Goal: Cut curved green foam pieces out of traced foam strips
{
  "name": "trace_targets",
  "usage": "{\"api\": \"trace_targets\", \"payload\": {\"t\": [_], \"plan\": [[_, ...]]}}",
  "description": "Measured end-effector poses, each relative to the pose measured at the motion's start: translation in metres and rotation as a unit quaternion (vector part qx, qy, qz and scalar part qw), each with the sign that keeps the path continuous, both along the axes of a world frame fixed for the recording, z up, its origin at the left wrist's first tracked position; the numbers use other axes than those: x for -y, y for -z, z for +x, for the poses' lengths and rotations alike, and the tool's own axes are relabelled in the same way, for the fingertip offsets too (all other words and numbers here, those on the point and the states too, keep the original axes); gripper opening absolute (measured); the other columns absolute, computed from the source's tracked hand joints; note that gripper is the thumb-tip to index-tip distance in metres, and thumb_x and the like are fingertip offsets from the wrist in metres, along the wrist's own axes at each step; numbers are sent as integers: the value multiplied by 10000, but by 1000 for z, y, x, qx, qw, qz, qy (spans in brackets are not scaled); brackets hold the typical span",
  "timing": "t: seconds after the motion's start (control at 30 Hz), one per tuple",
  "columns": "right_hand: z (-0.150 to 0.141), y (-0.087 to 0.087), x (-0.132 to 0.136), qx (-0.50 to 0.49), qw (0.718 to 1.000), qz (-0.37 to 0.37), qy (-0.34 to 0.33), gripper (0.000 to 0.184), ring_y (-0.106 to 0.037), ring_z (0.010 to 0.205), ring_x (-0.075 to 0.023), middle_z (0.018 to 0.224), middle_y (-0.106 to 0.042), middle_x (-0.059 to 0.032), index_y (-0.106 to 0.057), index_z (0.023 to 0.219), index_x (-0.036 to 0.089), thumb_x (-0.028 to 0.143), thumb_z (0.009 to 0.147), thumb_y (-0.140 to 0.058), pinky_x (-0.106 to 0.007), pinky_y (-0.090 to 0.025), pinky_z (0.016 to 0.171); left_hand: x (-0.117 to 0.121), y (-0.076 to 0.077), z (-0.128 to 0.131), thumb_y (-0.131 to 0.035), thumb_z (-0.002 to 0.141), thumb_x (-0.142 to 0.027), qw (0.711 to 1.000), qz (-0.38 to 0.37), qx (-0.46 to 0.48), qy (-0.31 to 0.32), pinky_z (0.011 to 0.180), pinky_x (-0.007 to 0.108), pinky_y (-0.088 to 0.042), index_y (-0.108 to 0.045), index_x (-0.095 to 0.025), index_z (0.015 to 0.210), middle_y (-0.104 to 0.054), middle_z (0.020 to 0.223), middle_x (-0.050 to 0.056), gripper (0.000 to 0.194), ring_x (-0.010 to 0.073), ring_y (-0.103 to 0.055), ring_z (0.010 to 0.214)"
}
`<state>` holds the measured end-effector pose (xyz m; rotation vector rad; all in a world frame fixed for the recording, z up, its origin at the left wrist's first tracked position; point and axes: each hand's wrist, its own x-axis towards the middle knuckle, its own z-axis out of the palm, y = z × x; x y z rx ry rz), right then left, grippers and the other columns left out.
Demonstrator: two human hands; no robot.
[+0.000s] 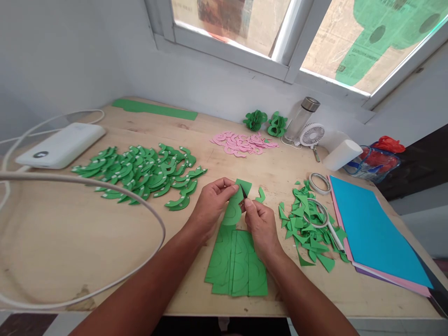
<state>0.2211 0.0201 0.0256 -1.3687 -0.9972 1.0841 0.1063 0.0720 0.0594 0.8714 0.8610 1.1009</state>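
In the middle of the head view, my left hand [213,203] pinches the upper left edge of a green paper strip [232,212] marked with curved lines. My right hand [262,219] is closed around small scissors [244,192]; their dark blades meet the strip's right side near its top, and the handles are mostly hidden by my fingers. Below, green paper sheets [241,266] with drawn curves lie at the table's front. A small green offcut [260,195] rests just right of the scissors.
Curved green pieces [140,172] with white tabs are heaped left; pink cutouts [241,142] lie behind. Green scraps [315,233], a magnifying glass [327,219] and a tape roll [319,183] sit right, beside coloured sheets [374,228]. A white cable [163,224] loops near my left arm.
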Motion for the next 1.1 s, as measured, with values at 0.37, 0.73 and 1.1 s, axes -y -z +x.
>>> {"api": "trace_targets", "payload": {"t": [0.37, 0.73, 1.1], "plan": [[3, 1, 0, -14, 1000, -1, -12, 417, -170, 446, -80, 483, -241, 93, -598, 680, 169, 550, 846, -557, -223, -120, 406, 0, 0, -1, -722, 661, -279, 999, 2, -5, 40, 575, 237, -397, -576, -175, 604, -557, 564, -40, 188, 111, -480, 563], [3, -1, 0, 14, 1000, 1, -7, 408, -198, 442, -76, 479, -269, 86, -605, 667, 164, 528, 845, -558, -226, -122, 408, -2, 4, -1, -693, 683, -256, 999, 4, -6, 33, 562, 227, -408, -589, -171, 608, -562, 578, -34, 154, 107, -486, 565], [4, -1, 1, -6, 1000, -4, -17, 382, -178, 438, -75, 470, -247, 94, -611, 674, 163, 498, 850, -564, -226, -118, 408, -3, 3, -4, -676, 685, -248, 998, 25, -40, 41, 583, 225, -387, -593, -167, 602, -536, 577, -36, 143, 103, -461, 583]]}}
